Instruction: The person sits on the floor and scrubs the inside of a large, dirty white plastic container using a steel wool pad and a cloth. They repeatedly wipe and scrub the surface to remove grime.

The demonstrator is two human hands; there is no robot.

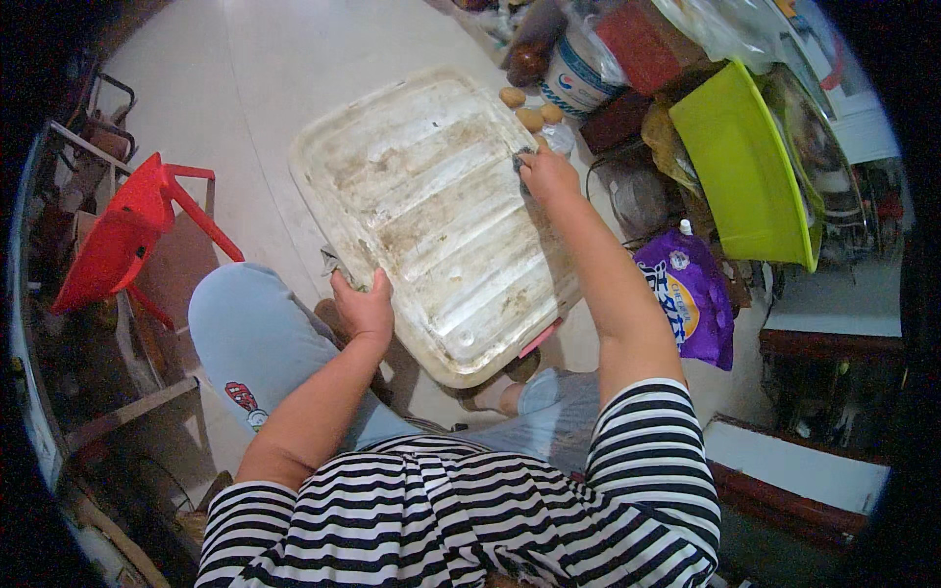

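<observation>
A large off-white plastic storage-box lid, ridged across and stained with brown grime, lies tilted before me between my knees. My left hand grips its lower left edge, thumb over the rim and fingers mostly hidden beneath. A small grey scrap, perhaps cloth, pokes out beside those fingers. At the lid's upper right edge, my right hand pinches a dark grey pad against the surface; its material is unclear. A pink latch shows at the lower right rim.
Potatoes lie just past the lid's right corner, beside a white-and-blue bucket. A lime-green plastic basin stands on edge at right, above a purple detergent pouch. To the left is a red plastic stool. Pale floor stretches ahead.
</observation>
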